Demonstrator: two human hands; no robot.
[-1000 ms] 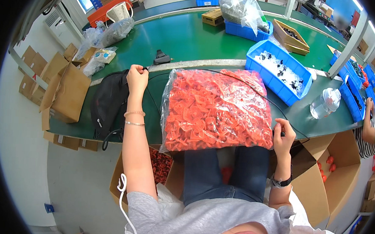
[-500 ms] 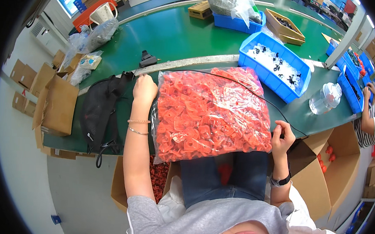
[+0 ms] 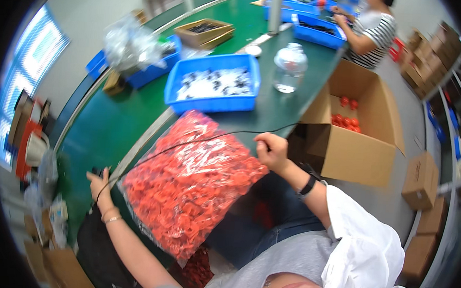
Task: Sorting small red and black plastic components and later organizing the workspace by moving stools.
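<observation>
In the head view, the clear bag of red parts (image 3: 186,194) lies across the near edge of the green table (image 3: 98,132), a black cable (image 3: 226,134) running over it. I'd judge it fairly heavy, soft and slick, best scooped from beneath at both ends. Its long axis points from near left to far right. The right hand (image 3: 273,152) curls at its right corner; the left hand (image 3: 99,185) is blurred beside the cable. Whether either pinches anything, I can't tell.
</observation>
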